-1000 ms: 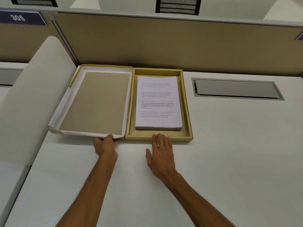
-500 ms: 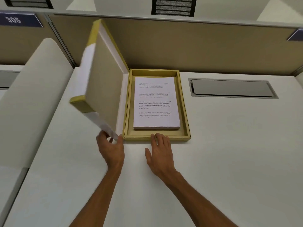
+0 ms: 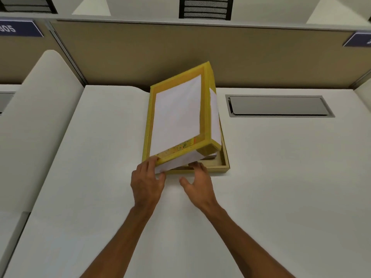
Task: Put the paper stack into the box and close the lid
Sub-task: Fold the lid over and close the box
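Observation:
The yellow box lies on the white desk, its hinged lid tilted down over it, roughly half shut. The lid's top is yellow with a large white panel. My left hand grips the lid's near left corner. My right hand rests at the box's front edge, fingers spread and touching the rim under the lid. The paper stack inside is almost wholly hidden by the lid; only a dark sliver shows through the gap at the near right.
A grey recessed cable hatch sits in the desk to the right of the box. A tan partition wall runs behind. A white curved divider stands along the left. The white desk spreads wide around my arms.
The lid has swung from lying open flat on the left, through upright, over to the right above the box. My left hand followed its corner. My right hand stayed at the front rim.

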